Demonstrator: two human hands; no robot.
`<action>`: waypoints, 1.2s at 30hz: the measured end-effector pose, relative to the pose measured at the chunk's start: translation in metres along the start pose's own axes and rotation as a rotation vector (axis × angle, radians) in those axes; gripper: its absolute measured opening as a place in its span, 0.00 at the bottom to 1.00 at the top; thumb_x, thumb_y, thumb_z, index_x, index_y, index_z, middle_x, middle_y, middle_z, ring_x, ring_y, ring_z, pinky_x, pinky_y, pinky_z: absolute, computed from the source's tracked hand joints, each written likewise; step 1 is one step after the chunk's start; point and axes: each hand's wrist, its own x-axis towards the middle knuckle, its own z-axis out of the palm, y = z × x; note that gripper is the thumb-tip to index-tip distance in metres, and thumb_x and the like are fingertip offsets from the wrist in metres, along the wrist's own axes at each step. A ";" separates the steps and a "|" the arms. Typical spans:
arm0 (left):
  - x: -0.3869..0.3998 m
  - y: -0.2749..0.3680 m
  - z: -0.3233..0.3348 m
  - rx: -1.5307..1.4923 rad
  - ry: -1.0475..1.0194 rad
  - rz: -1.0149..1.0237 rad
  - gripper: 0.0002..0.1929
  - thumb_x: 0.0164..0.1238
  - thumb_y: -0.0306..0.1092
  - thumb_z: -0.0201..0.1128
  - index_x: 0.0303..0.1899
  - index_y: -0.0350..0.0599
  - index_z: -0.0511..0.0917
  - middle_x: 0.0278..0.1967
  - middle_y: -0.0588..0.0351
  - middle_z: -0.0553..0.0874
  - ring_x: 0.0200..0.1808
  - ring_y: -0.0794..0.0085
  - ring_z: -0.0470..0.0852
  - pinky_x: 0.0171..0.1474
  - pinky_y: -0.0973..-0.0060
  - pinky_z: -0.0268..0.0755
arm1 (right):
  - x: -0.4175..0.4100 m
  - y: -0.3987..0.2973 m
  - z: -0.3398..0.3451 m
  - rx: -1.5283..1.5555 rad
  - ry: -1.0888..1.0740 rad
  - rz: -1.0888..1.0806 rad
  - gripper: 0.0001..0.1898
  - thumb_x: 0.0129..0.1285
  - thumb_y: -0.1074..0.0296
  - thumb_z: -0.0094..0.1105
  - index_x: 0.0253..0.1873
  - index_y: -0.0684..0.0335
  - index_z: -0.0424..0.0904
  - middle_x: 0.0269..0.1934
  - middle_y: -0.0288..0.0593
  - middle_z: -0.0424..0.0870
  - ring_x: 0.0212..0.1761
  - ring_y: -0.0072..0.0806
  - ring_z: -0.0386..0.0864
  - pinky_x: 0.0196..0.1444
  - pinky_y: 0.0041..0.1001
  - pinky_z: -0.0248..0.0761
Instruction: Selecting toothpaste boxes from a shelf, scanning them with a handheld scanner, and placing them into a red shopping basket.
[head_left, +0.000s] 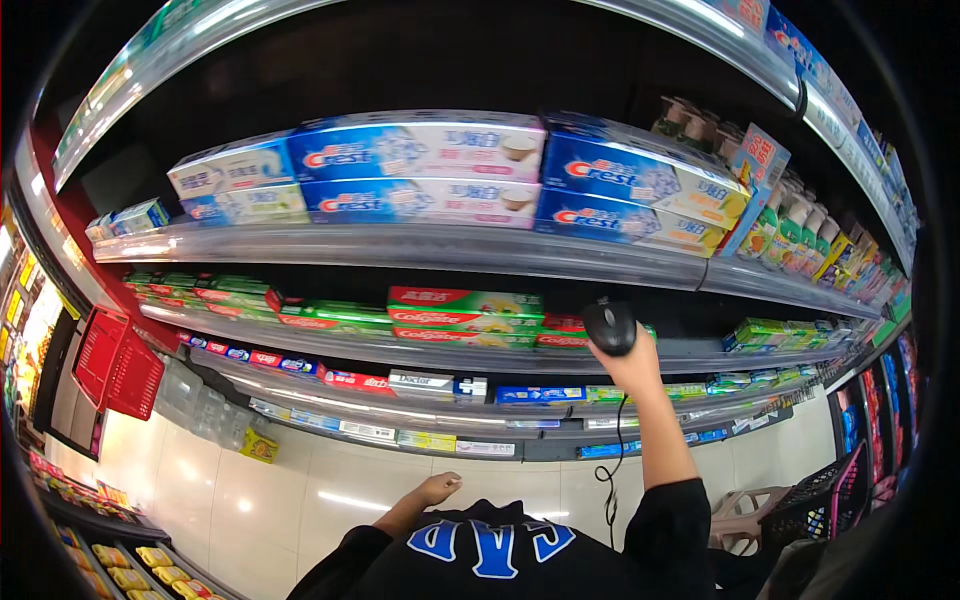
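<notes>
My right hand (634, 364) is raised toward the shelves, gripping a black corded handheld scanner (610, 327). Its cable (609, 474) hangs in loose coils below. The scanner's head covers part of a Colgate toothpaste box (562, 341) on the middle shelf. To the left of it stand stacked green and red Colgate boxes (465, 317). Low in front of my body, my left hand (438, 489) is apart from the shelves, its fingers curled; whether anything small is inside is unclear. On the shelf above lie stacked Crest boxes (420, 150) and more Crest boxes (637, 176).
Pump bottles (795, 225) stand at the upper right. A red plastic basket (124, 367) is at the left, near clear plastic containers (199, 394). A stool (742, 514) and a black basket (814, 499) are at the lower right. Tiled floor (262, 517) lies below the shelves.
</notes>
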 end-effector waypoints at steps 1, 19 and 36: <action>-0.010 -0.008 -0.013 -0.007 0.091 0.009 0.19 0.61 0.47 0.49 0.46 0.42 0.72 0.42 0.46 0.78 0.44 0.60 0.76 0.47 0.70 0.67 | 0.010 -0.002 0.007 -0.099 -0.075 -0.020 0.15 0.40 0.66 0.66 0.33 0.66 0.74 0.31 0.52 0.78 0.35 0.44 0.76 0.36 0.32 0.68; -0.361 -0.317 -0.060 -0.142 0.084 -0.747 0.22 0.55 0.50 0.49 0.40 0.40 0.77 0.41 0.42 0.78 0.46 0.53 0.75 0.48 0.64 0.67 | 0.017 0.004 0.064 0.173 0.107 0.381 0.17 0.47 0.65 0.63 0.41 0.67 0.76 0.35 0.42 0.79 0.36 0.28 0.75 0.41 0.26 0.65; -0.328 -0.279 -0.082 -0.476 0.283 -0.661 0.24 0.55 0.52 0.51 0.43 0.41 0.75 0.41 0.41 0.78 0.46 0.55 0.75 0.48 0.65 0.67 | -0.199 -0.099 0.323 0.298 -0.679 0.286 0.13 0.39 0.71 0.66 0.33 0.65 0.76 0.28 0.40 0.79 0.27 0.22 0.75 0.33 0.24 0.69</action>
